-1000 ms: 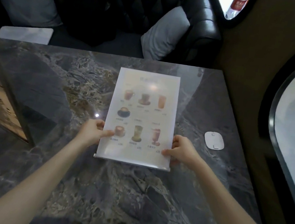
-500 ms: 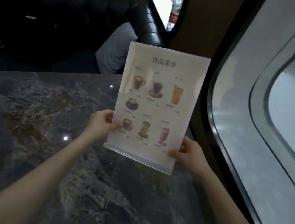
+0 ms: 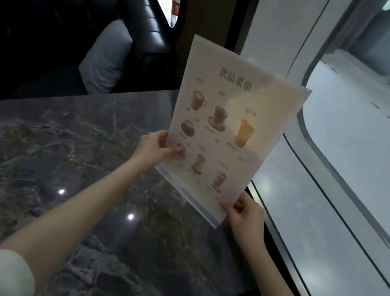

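The drinks menu stand point(image 3: 228, 127) is being pinched low by left hand point(image 3: 154, 150) and right hand point(image 3: 244, 216), so toppling onto the marble table point(image 3: 58, 149) is being risked.

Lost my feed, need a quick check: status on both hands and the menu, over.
Left hand pinches menu at lower left edge. Right hand grips its bottom right corner. Menu held tilted, clear of marble table. Nothing blocking it.
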A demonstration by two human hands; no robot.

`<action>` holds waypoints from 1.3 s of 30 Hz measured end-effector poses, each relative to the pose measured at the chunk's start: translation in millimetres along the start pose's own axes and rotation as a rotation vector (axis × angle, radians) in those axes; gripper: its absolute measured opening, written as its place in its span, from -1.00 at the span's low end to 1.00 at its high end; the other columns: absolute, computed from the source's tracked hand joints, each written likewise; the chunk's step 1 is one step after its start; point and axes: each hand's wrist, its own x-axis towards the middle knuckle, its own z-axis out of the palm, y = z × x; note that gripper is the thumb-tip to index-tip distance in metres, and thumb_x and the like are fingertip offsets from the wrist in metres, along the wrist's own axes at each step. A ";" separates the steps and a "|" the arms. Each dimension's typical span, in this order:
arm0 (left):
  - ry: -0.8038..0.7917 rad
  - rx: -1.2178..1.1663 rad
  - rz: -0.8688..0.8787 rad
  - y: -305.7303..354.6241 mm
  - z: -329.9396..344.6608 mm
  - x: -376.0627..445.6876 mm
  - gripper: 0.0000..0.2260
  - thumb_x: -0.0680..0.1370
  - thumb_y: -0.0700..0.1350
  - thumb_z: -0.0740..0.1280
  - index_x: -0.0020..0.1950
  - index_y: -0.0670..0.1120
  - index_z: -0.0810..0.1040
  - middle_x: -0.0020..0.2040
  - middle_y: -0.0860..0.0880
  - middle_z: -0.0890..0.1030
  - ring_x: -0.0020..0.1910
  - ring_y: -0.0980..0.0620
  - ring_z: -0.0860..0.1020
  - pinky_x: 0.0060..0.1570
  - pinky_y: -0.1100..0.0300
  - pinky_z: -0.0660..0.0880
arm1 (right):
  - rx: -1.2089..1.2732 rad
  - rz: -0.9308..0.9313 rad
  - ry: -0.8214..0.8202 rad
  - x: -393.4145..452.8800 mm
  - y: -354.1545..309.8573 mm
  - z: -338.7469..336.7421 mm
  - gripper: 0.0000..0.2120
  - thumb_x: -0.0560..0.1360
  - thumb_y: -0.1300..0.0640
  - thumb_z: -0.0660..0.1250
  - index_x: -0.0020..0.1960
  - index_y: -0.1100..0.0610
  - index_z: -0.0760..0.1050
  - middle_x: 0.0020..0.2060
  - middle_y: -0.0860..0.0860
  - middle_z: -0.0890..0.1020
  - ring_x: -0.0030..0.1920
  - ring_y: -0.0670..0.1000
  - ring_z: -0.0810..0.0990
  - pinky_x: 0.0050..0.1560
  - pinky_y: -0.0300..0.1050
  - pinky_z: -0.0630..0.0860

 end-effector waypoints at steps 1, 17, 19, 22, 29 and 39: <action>-0.014 -0.009 0.013 4.4 7.3 3.0 -0.51 0.42 -0.07 0.45 0.31 -0.14 0.46 0.23 -0.11 0.58 0.19 -0.06 0.55 0.21 0.06 0.49 | -0.005 -0.002 0.033 -1.6 3.5 0.1 -0.78 0.43 0.30 0.37 0.07 0.20 0.57 -0.07 -0.04 0.64 -0.08 -0.07 0.61 -0.14 -0.56 0.46; -0.213 0.037 0.075 22.3 67.8 39.3 -0.56 0.47 -0.18 0.40 0.34 -0.13 0.44 0.13 -0.02 0.59 0.06 0.14 0.51 -0.03 0.55 0.33 | -0.167 0.066 0.244 -12.1 45.4 8.8 -0.90 0.49 0.28 0.30 -0.06 0.32 0.54 -0.50 -0.26 0.37 -0.40 -0.36 0.49 -0.44 -0.52 0.29; -0.232 0.033 0.057 21.6 71.7 41.3 -0.55 0.48 -0.20 0.38 0.35 -0.13 0.42 0.08 0.06 0.53 0.05 0.16 0.49 -0.03 0.55 0.33 | -0.178 0.065 0.255 -11.1 49.0 12.0 -0.89 0.49 0.29 0.30 -0.03 0.31 0.55 -0.52 -0.18 0.43 -0.40 -0.26 0.48 -0.44 -0.44 0.29; -0.241 0.026 0.027 18.2 76.7 44.1 -0.56 0.48 -0.22 0.37 0.35 -0.15 0.41 0.07 0.06 0.51 0.05 0.16 0.49 0.12 0.36 0.40 | -0.173 0.067 0.276 -9.3 55.7 18.4 -0.85 0.48 0.29 0.31 0.04 0.26 0.57 -0.46 0.10 0.56 -0.42 -0.15 0.44 -0.41 -0.29 0.26; -0.264 0.007 -0.017 9.5 84.8 54.0 -0.51 0.48 -0.23 0.38 0.38 -0.18 0.36 0.22 -0.07 0.54 0.21 -0.02 0.54 0.11 0.30 0.39 | -0.109 0.077 0.310 -9.7 72.3 30.0 -0.89 0.43 0.37 0.35 -0.05 0.30 0.60 -0.41 0.13 0.62 -0.27 -0.23 0.48 -0.39 -0.65 0.27; -0.248 0.030 -0.036 6.1 92.6 60.3 -0.46 0.48 -0.20 0.38 0.42 -0.18 0.30 0.31 -0.15 0.50 0.25 -0.04 0.51 0.12 0.33 0.37 | -0.211 0.022 0.359 -5.4 80.5 36.6 -0.93 0.35 0.30 0.34 -0.23 0.33 0.53 -0.58 0.22 0.55 -0.32 -0.01 0.47 -0.49 -0.28 0.24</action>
